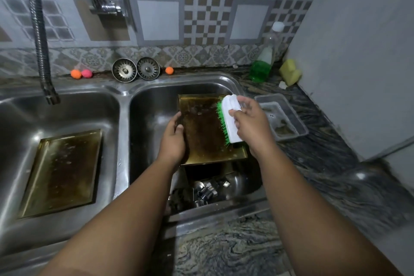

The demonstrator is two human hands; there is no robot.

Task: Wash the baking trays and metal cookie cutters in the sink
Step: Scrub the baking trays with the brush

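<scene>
The left hand point(173, 139) gripped the nine o'clock edge of a tray point(201, 132), thumb on its face and fingers curled over the rim. It held the tray at a tilt in the right basin of the sink point(123, 119). The right hand point(249, 125) was curled round the white back of a brush point(230, 119), whose green bristles met the tray along its three o'clock side.

At six o'clock from the tray, lower in the same basin, lay a heap of cookie cutters point(208, 190). A second tray point(62, 170) lay in the left basin, at eight o'clock from the hands, below the hose point(39, 36) of the tap.

On the worktop point(336, 163), a clear tub point(282, 116) sat at three o'clock. A bottle point(264, 60) of green liquid and a yellow sponge point(290, 71) stood at one o'clock.

Both trays looked brown and blotched, with only a few wet specks. I judged the scrubbing of the first tray barely under way. The second tray, the cutters and all the rinsing appeared left to do.
</scene>
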